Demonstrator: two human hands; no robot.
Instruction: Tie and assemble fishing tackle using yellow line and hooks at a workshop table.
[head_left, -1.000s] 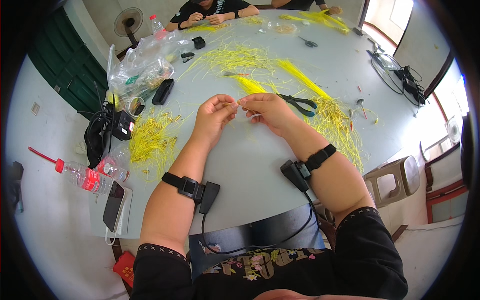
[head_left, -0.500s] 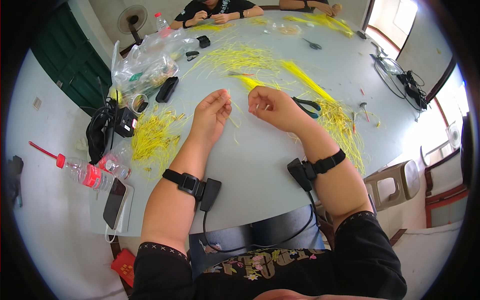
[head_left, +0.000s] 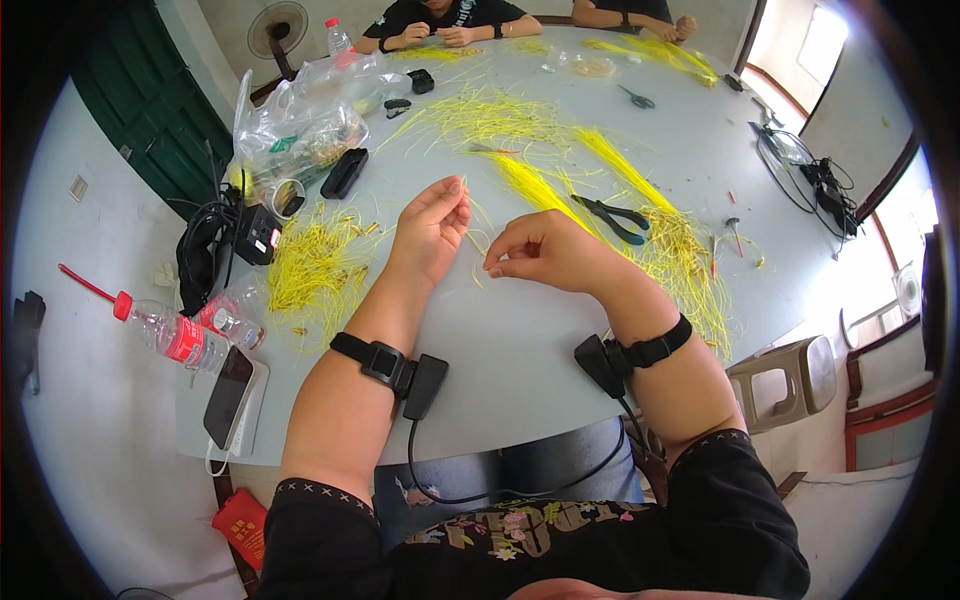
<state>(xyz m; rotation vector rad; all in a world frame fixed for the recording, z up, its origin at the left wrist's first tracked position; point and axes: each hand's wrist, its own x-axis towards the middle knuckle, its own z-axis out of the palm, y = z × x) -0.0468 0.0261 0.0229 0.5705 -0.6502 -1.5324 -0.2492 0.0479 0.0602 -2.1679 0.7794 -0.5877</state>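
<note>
My left hand (head_left: 433, 225) is closed in a pinch, with a thin yellow strand (head_left: 477, 268) hanging down from its fingers. Just to the right, my right hand (head_left: 540, 252) has thumb and forefinger drawn together at the strand's lower part. The strand is so fine that its full course is hard to follow. Beyond my right hand lie pliers with dark blue handles (head_left: 622, 222), resting by a bundle of straight yellow strands (head_left: 530, 183). A tangled heap of yellow strands with brownish ends (head_left: 312, 268) is left of my left forearm.
Another yellow pile (head_left: 690, 265) lies right of my right forearm. Plastic bags (head_left: 300, 125), a black case (head_left: 345, 173), a phone (head_left: 230, 390) and a bottle (head_left: 180, 338) line the left side. Scissors (head_left: 636, 98) lie farther back. Two people sit at the table's far edge.
My right hand has moved down and left to the hanging strand, its fingers drawing together. The pliers now show more fully. My left hand keeps its pinch; the whole view has shifted slightly.
</note>
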